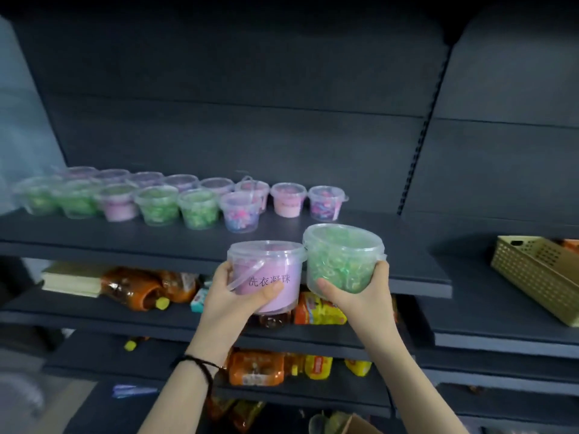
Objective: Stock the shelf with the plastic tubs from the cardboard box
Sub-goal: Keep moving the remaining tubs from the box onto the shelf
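Tubs, 2 of them, seem light, stiff and slick-walled to me, so I hold each low on its side, left hand (238,297) curled round the pink tub (266,267), right hand (363,297) round the green tub (343,255), just before the shelf (407,264) edge.

pink tub (266,277), green tub (341,261), dark grey shelf (344,220), gold basket (539,270)

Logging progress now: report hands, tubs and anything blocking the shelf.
Left hand grips pink tub. Right hand grips green tub. Both at shelf front, not yet set down. Nothing blocking the bare spot right of stocked tubs.
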`<state>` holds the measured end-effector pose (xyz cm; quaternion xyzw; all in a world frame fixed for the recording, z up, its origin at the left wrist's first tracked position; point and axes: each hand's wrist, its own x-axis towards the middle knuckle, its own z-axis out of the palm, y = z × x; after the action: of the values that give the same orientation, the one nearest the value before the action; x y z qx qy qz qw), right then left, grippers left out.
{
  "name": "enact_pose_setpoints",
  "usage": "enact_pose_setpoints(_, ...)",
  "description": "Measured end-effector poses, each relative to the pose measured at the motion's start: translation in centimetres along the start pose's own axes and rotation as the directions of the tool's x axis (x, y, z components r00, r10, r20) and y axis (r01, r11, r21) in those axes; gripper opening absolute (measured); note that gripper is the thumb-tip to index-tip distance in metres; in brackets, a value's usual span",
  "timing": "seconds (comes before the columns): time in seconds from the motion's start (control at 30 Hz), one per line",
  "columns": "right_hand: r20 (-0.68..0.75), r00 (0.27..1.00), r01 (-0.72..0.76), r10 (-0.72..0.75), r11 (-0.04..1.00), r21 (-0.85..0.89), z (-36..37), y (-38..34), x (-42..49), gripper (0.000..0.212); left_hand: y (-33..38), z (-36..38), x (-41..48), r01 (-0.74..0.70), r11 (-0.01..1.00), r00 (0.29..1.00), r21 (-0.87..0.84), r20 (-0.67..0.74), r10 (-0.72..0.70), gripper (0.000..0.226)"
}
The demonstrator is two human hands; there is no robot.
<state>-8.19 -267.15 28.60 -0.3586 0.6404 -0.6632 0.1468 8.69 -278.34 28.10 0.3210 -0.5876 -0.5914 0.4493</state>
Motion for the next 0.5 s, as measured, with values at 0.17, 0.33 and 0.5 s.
enact_pose_setpoints(0.17,-0.101,0.995,-0.006,0.007,1.000,0.015,5.8,0.5,2.3,0.089,-0.2,-3.7,5.6,-0.030,0.997,0.999,0.072,0.031,0.027,0.101)
enact_pose_setpoints(0.33,-0.193,0.981,-0.033,0.025,0.999,-0.036,7.1,2.4,5.8,0.094,-2.5,-2.9,10.7,-0.044,0.997,0.997,0.068,0.061,0.040,0.091)
enact_pose_setpoints(0.5,-0.223,0.973,-0.086,0.056,0.988,-0.128,5.5,5.9,10.2,0.092,-5.6,0.6,15.6,-0.030,0.993,0.997,0.111,0.075,0.022,0.070)
